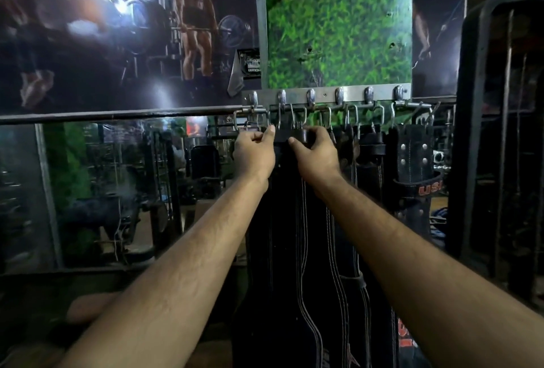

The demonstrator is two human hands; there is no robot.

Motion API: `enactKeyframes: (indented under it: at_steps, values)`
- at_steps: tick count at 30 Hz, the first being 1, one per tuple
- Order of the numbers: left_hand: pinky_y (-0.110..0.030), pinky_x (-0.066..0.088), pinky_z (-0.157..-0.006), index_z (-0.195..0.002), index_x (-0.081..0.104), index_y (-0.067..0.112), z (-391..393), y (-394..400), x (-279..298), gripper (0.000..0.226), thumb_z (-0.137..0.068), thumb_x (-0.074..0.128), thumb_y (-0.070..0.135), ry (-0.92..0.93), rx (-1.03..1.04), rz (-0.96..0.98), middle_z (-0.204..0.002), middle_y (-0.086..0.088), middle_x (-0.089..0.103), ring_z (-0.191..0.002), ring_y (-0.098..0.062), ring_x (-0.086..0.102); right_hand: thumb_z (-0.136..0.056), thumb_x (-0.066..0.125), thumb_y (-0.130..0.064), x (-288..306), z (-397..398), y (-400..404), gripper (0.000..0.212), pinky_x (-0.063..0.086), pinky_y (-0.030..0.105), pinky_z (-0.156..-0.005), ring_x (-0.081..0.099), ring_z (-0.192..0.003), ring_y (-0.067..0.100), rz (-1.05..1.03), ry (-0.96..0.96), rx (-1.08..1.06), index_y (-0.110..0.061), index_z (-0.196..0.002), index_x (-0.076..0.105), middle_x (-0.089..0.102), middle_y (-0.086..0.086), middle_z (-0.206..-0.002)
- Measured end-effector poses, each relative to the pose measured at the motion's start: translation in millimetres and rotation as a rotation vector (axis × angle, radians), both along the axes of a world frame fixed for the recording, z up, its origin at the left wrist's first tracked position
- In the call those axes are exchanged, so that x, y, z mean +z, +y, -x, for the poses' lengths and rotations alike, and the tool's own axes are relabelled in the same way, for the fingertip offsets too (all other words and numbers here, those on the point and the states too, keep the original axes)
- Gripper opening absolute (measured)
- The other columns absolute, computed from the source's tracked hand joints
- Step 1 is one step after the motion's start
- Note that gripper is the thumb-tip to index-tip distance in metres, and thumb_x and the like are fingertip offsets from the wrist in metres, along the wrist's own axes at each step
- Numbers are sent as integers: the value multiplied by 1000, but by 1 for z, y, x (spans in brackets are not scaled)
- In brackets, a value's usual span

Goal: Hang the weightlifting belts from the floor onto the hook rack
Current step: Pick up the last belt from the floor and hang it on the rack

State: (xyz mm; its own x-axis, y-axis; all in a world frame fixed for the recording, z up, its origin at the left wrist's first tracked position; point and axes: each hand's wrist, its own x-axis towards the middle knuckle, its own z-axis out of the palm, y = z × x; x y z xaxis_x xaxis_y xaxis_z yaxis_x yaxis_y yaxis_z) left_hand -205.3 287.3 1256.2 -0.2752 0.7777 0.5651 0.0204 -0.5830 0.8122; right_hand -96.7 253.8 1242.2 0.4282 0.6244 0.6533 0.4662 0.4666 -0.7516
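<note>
A steel hook rack with several hooks runs across the wall below a green panel. Several black weightlifting belts hang from it by their metal buckles. Both arms reach up to the rack's left part. My left hand and my right hand grip the top end of a black belt with white stitching, just under its buckle, which sits at the second hook. The belt hangs straight down between my forearms. To the right hangs a belt with rivets and orange lettering.
A dark horizontal bar runs left from the rack, above a mirror reflecting gym machines. A gym poster covers the wall above. A dark metal frame stands close on the right.
</note>
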Motion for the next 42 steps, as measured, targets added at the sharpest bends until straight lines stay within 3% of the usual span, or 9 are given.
enactKeyframes:
  at_steps: [4, 9, 13, 17, 23, 26, 31, 35, 42]
  values:
    - [-29, 56, -85, -106, 75, 15, 7, -9, -38, 30, -93, 66, 40, -56, -274, 54, -102, 1, 75, -100, -14, 69, -83, 73, -54, -44, 2, -13, 48, 62, 41, -77, 70, -79, 11, -84, 118, 94, -30, -122, 58, 71, -9, -89]
    - [-27, 56, -81, -83, 72, 11, 6, -19, -101, 18, -96, 65, 22, -90, -412, 41, -84, -3, 74, -84, -12, 68, -82, 70, -60, -106, 0, -10, 38, 59, 44, -61, 66, -62, 12, 83, -38, 188, -23, -79, 68, 71, 0, -69]
    - [-42, 52, -92, -79, 66, 5, 8, -17, -147, 17, -95, 65, 12, -57, -423, 70, -86, -16, 68, -87, -24, 64, -74, 69, -71, -145, -7, -4, 58, 59, 52, -64, 69, -68, 17, 120, -36, 260, -14, -86, 72, 76, 3, -77]
    - [-28, 57, -84, -76, 65, 8, 13, -24, -177, 20, -96, 63, 9, -57, -452, 114, -85, -10, 71, -86, -17, 69, -80, 74, -64, -179, -14, -2, 67, 57, 63, -72, 73, -86, 42, 169, -22, 358, 1, -96, 70, 74, 25, -95]
    - [-24, 55, -81, -79, 71, 11, 14, -30, -237, 18, -94, 64, 7, 3, -462, 203, -87, -9, 75, -86, -15, 71, -94, 71, -23, -240, -26, -6, 18, 60, 50, -85, 75, -91, 27, 235, 33, 507, -6, -99, 76, 78, 16, -100]
    - [-30, 56, -82, -79, 70, 6, 18, -23, -257, 16, -94, 66, 9, 39, -472, 238, -91, -15, 74, -90, -22, 71, -88, 74, -42, -259, -29, -3, 37, 58, 60, -88, 74, -97, 40, 297, 57, 543, -7, -100, 76, 77, 17, -101]
    - [-40, 57, -82, -79, 57, -17, 29, -24, -300, 35, -92, 70, 14, 167, -435, 266, -81, -20, 71, -82, -25, 67, -88, 78, -30, -303, -31, -8, 32, 59, 52, -93, 76, -100, 23, 378, 34, 562, -6, -109, 75, 79, 7, -106]
    - [-23, 56, -80, -91, 72, 8, 36, -33, -328, 2, -90, 71, 8, 143, -425, 326, -89, 1, 79, -91, -12, 74, -81, 85, -23, -328, -29, -13, 31, 62, 46, -86, 76, -94, 21, 332, 105, 479, -5, -104, 74, 79, 7, -99]
    - [-21, 56, -80, -107, 72, 14, 38, -45, -387, 23, -87, 71, 2, -5, -460, 487, -98, 3, 79, -97, -12, 74, -78, 85, -21, -392, -25, -27, 44, 58, 38, -95, 73, -107, 19, 336, 273, 454, -7, -118, 70, 76, 6, -114]
